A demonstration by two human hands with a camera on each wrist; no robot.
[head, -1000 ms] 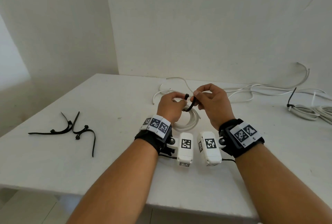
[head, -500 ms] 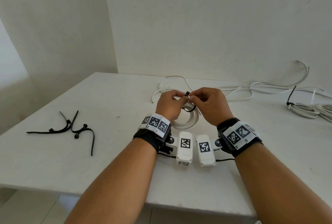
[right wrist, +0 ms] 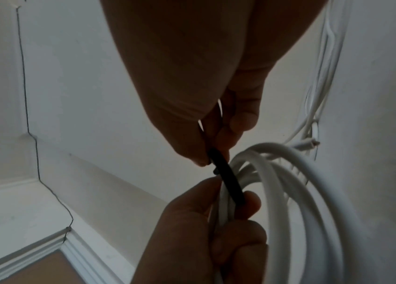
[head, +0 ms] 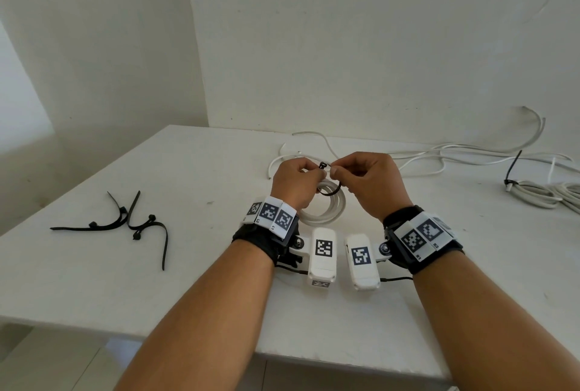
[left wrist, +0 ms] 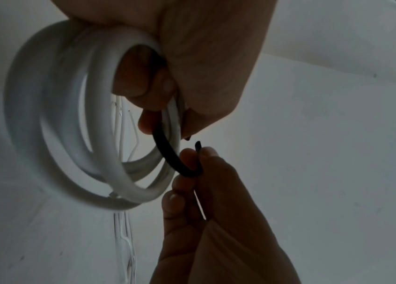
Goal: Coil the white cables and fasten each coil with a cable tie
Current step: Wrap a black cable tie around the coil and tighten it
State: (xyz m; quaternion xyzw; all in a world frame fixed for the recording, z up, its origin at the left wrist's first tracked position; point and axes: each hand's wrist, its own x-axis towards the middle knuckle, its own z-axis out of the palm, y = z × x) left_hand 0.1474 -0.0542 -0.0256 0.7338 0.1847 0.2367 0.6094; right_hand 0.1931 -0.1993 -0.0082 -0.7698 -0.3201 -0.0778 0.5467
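Both hands meet over the middle of the white bench (head: 194,280), just above its surface. The left hand (head: 296,185) has its fingers curled round 1 side of a white cable coil (head: 326,214), bunching the turns together; the rest of the coil hangs below the hands toward the near side. A black cable tie (head: 329,192) loops around the bunched turns. The right hand (head: 367,182) pinches the tie's free end between thumb and fingertips, right next to the left hand's fingers. In the left wrist view the tie (left wrist: 171,155) curves from the left hand (left wrist: 204,57) down to the right hand (left wrist: 211,221), its tip poking out above the pinch. Whether the tip has entered the tie's head I cannot tell.

On the left of the bench lie spare black cable ties (head: 125,224) in a loose pile. At the far right sprawl loose white cables (head: 455,155), and at the right edge sits another white bundle (head: 546,194) with a black tie on it.
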